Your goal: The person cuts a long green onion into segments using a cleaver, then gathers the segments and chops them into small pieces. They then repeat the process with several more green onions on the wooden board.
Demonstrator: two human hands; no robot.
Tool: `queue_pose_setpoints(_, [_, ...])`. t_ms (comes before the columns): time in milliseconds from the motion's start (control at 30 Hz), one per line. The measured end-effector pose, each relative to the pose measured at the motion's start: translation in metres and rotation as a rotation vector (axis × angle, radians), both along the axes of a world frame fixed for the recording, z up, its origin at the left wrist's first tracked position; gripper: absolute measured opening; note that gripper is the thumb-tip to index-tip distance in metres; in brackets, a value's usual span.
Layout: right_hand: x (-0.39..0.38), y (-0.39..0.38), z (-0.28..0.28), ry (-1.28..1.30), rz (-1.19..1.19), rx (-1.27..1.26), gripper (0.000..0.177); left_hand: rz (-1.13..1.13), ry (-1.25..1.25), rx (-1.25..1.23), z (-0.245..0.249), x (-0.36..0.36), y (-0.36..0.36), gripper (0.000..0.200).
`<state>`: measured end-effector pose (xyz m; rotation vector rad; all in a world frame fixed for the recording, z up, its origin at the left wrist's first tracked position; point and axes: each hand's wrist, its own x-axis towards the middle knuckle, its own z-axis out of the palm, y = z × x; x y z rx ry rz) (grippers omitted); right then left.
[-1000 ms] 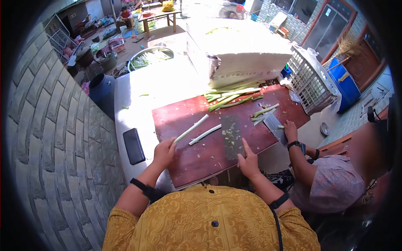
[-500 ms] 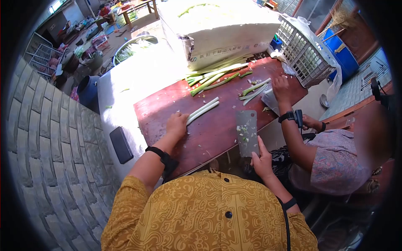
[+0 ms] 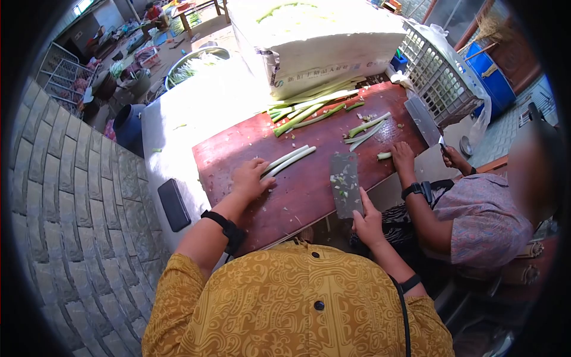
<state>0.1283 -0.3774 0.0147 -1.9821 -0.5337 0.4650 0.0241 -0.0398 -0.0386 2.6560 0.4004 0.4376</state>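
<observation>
Slanting away rightward, two white stalks

Board on table. Phone on table, left of board. Stalk pair on board, left of centre. Stalk pile at board's back, before box. Shorter stalks farther right; cut piece before them. Crate right of box, barrel beyond. Wall far left.
</observation>
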Motion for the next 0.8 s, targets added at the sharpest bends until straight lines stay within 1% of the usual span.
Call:
queue_pose_setpoints(33, [0.001,0.003,0.000,0.002,-0.006,-0.006,0.064,-0.016,0.021,-0.008,0.003,0.002,-0.005,0.038])
queue_pose_setpoints(133, [0.003,0.009,0.000,0.066,-0.010,0.015,0.065,0.018,0.023,0.014,-0.010,0.006,-0.012,0.038])
queue_pose_setpoints(267, [0.006,0.014,-0.006,0.142,-0.019,0.062,0.065,-0.018,-0.036,-0.048,-0.031,0.002,-0.003,0.035])
queue_pose_setpoints(333, [0.006,0.016,-0.005,0.159,0.004,0.069,0.065,-0.044,-0.057,-0.094,-0.031,-0.006,0.000,0.035])
queue_pose_setpoints(433, [0.007,0.020,-0.009,0.181,0.015,0.081,0.065,-0.066,-0.122,-0.071,-0.026,-0.022,0.005,0.034])
queue_pose_setpoints(533, [0.009,0.028,-0.017,0.257,0.038,0.118,0.066,-0.036,-0.016,-0.097,-0.013,-0.044,0.005,0.033])
queue_pose_setpoints(633, [0.008,0.041,-0.019,0.348,0.063,0.175,0.067,-0.012,-0.015,-0.072,-0.013,-0.059,0.007,0.032])
queue_pose_setpoints(733, [0.010,0.053,-0.028,0.389,0.101,0.213,0.067,0.005,-0.039,-0.079,-0.006,-0.071,0.004,0.032])
queue_pose_setpoints(800, [0.011,0.060,-0.033,0.424,0.118,0.220,0.067,0.034,-0.044,-0.074,-0.010,-0.077,0.005,0.031])
